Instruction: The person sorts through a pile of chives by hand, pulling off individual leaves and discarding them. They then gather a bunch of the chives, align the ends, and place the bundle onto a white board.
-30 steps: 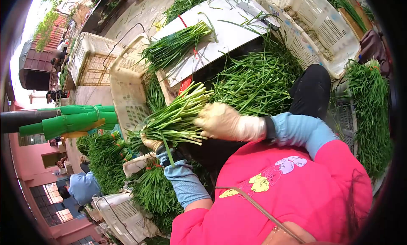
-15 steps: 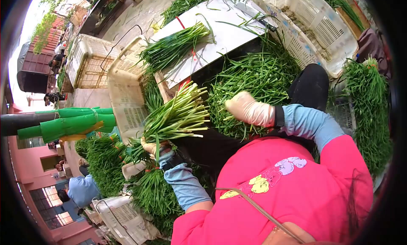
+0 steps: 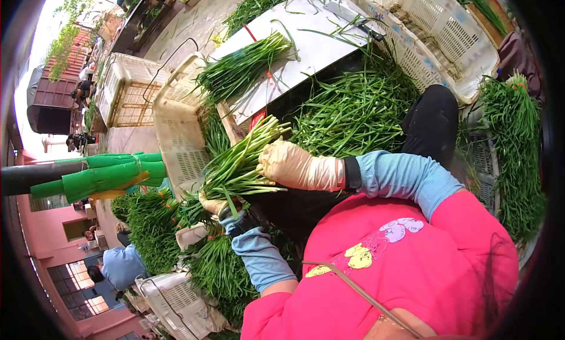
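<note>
A bunch of garlic chives (image 3: 244, 160) lies in my gloved left hand (image 3: 213, 206), whose fingers are wrapped round its leafy part. The pale stem ends point up and right. My gloved right hand (image 3: 300, 165) is closed with curled fingers against those stem ends; its fingertips are partly hidden. Just beyond it spreads a heap of loose green chives (image 3: 353, 113). Another bunch of chives (image 3: 244, 66) rests on the white board (image 3: 312, 52), beside a red tie (image 3: 250, 32).
A knife (image 3: 353, 17) lies at the board's far edge. Plastic crates stand at the left (image 3: 182, 131) and far right (image 3: 438, 46). Tied chive bundles lie at the lower left (image 3: 150, 228) and right (image 3: 512, 152). A green-wrapped pole (image 3: 112, 175) juts in from the left. A person (image 3: 120, 263) sits farther off.
My right hand has moved left from over the loose heap to the stem ends of the held bunch. My left hand keeps its hold, almost in place.
</note>
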A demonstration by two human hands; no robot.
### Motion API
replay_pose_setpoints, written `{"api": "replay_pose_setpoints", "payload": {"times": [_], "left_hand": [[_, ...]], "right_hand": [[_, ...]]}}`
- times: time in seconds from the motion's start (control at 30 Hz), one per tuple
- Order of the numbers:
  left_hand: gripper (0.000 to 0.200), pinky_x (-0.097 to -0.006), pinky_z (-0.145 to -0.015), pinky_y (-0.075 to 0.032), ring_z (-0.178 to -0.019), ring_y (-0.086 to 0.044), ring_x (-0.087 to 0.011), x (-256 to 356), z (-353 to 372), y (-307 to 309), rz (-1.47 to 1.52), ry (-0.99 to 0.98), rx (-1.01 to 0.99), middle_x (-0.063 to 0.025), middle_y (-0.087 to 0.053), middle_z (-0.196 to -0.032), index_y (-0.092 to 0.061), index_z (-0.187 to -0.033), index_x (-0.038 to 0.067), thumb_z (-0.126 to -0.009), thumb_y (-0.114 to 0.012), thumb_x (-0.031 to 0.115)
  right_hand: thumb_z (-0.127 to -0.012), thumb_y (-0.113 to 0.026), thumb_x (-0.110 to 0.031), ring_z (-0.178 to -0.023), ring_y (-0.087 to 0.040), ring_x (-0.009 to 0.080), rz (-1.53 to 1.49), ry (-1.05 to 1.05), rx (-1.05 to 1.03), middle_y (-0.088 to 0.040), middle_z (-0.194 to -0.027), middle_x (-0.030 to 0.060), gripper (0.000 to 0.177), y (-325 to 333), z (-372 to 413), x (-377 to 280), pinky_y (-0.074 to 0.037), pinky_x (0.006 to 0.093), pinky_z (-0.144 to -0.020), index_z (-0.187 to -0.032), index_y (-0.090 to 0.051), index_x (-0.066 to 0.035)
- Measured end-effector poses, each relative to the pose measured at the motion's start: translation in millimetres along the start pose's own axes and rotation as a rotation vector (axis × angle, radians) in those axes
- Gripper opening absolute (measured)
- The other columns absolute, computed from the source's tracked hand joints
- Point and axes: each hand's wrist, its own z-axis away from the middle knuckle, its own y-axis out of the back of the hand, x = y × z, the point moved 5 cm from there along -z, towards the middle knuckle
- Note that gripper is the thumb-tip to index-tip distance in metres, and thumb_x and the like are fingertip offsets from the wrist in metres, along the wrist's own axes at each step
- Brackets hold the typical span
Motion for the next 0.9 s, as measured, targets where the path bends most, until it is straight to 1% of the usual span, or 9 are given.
{"api": "replay_pose_setpoints", "payload": {"times": [0.13,0.37,0.47,0.53,0.6,0.63,0.73,0.8,0.9], "left_hand": [[0.043,-0.0523,-0.085,-0.046,-0.093,-0.059,-0.0366,-2.5,-0.6,-1.7,0.024,0.013,-0.057,-0.0181,-0.062,-0.104,-0.058,-0.106,0.002,-0.084,-0.040,0.034],[0.046,-0.0547,-0.088,-0.044,-0.100,-0.056,-0.0374,-1.6,-3.6,6.3,-0.014,0.042,0.019,-0.0196,-0.060,-0.110,-0.058,-0.110,0.003,-0.082,-0.041,0.037],[0.046,-0.0557,-0.088,-0.043,-0.101,-0.056,-0.0383,-1.2,-13.1,12.3,-0.019,0.041,0.009,-0.0197,-0.060,-0.110,-0.059,-0.108,0.004,-0.082,-0.040,0.037],[0.046,-0.0566,-0.089,-0.042,-0.101,-0.056,-0.0386,0.0,-15.2,16.3,-0.002,-0.021,0.015,-0.0197,-0.060,-0.110,-0.059,-0.108,0.004,-0.083,-0.038,0.038],[0.047,-0.0528,-0.085,-0.046,-0.093,-0.060,-0.0375,1.1,-4.8,6.4,0.026,0.028,0.012,-0.0201,-0.063,-0.102,-0.061,-0.102,0.000,-0.083,-0.036,0.035],[0.046,-0.0530,-0.085,-0.046,-0.093,-0.060,-0.0375,1.2,5.3,-3.7,0.012,0.040,0.016,-0.0200,-0.063,-0.102,-0.061,-0.102,0.000,-0.082,-0.037,0.035],[0.046,-0.0538,-0.085,-0.046,-0.095,-0.059,-0.0371,-0.9,-2.3,4.4,0.005,0.036,-0.022,-0.0201,-0.063,-0.103,-0.062,-0.101,0.001,-0.082,-0.040,0.036],[0.045,-0.0527,-0.085,-0.046,-0.093,-0.060,-0.0364,-1.0,-7.8,6.9,-0.004,0.038,0.000,-0.0192,-0.064,-0.101,-0.062,-0.101,0.002,-0.082,-0.040,0.036],[0.044,-0.0514,-0.085,-0.047,-0.092,-0.060,-0.0356,-3.2,-1.7,-0.2,-0.050,0.020,-0.037,-0.0180,-0.064,-0.101,-0.062,-0.099,0.002,-0.082,-0.040,0.036]], "right_hand": [[-0.072,-0.056,-0.024,-0.074,-0.057,0.0213,-0.029,0.019,-0.067,-0.056,-0.071,0.0031,0.011,3.4,12.2,5.0,-0.047,0.0334,-0.066,-0.069,-0.056,-0.013],[-0.070,-0.057,-0.020,-0.066,-0.060,0.0243,-0.135,0.020,-0.218,-0.058,-0.065,0.0053,0.008,6.5,27.8,2.2,-0.049,0.0352,-0.060,-0.068,-0.057,-0.012],[-0.068,-0.058,-0.017,-0.064,-0.062,0.0263,-0.134,0.003,-0.468,-0.062,-0.068,0.0083,0.008,10.4,56.4,32.2,-0.049,0.0371,-0.058,-0.066,-0.063,-0.010],[-0.068,-0.060,-0.017,-0.067,-0.062,0.0264,0.023,-0.300,-0.908,-0.063,-0.071,0.0090,0.010,1.0,90.0,81.6,-0.049,0.0377,-0.059,-0.070,-0.067,-0.010],[-0.069,-0.064,-0.014,-0.072,-0.064,0.0249,0.483,-0.307,-0.993,-0.066,-0.077,0.0091,0.015,18.4,110.8,110.5,-0.050,0.0388,-0.060,-0.081,-0.070,-0.007],[-0.069,-0.064,-0.014,-0.072,-0.064,0.0249,0.487,-0.312,-0.994,-0.066,-0.077,0.0091,0.015,24.5,106.7,108.4,-0.050,0.0388,-0.060,-0.081,-0.070,-0.007],[-0.070,-0.061,-0.017,-0.080,-0.061,0.0244,-0.075,-0.259,-0.511,-0.064,-0.081,0.0090,0.012,45.2,57.5,65.4,-0.048,0.0363,-0.067,-0.078,-0.065,-0.008],[-0.075,-0.054,-0.017,-0.076,-0.061,0.0236,-0.154,-0.064,-0.087,-0.064,-0.083,0.0061,0.014,38.3,33.5,32.7,-0.048,0.0345,-0.069,-0.084,-0.060,-0.008],[-0.080,-0.046,-0.016,-0.084,-0.061,0.0258,0.072,-0.137,-0.209,-0.063,-0.091,0.0105,0.020,-5.5,8.1,8.4,-0.047,0.0353,-0.078,-0.091,-0.058,-0.004]]}}
